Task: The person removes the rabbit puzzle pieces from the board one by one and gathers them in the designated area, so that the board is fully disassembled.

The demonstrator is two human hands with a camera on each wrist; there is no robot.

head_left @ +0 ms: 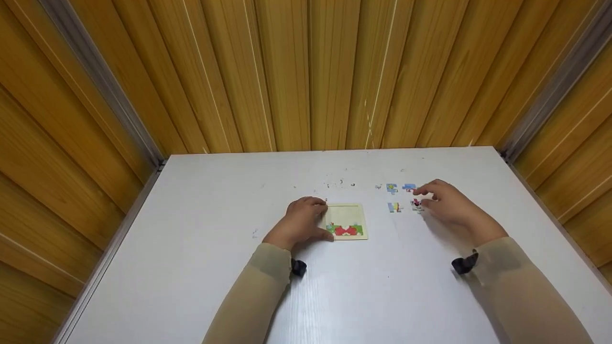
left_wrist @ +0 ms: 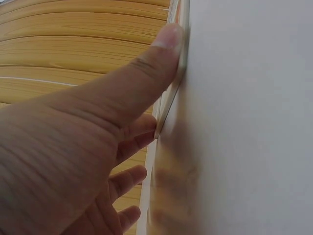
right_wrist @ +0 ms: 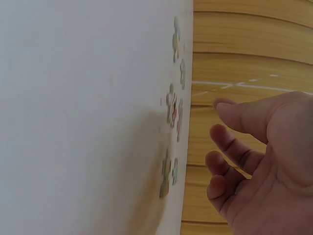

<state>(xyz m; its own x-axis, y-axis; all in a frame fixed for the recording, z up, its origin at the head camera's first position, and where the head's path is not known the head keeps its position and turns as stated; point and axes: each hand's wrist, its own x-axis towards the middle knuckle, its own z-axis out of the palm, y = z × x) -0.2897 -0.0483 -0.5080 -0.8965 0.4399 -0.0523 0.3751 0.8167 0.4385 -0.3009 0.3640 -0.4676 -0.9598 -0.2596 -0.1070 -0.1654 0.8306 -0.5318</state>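
You had one puzzle tray (head_left: 345, 216) on one white table (head_left: 167, 248). Right of the tray lay six loose puzzle pieces (right_wrist: 171, 105), three to a row in the right wrist view; only four stood clear in the head view. The joined pieces (head_left: 348, 231) along the tray's near side were too small for you to count. Your one left hand (head_left: 302, 219) was at the tray's left edge, your one right hand (head_left: 449, 204) off to its right. Two sleeves (head_left: 521, 291) and two black devices (head_left: 299, 267) were nearer you than the tray.
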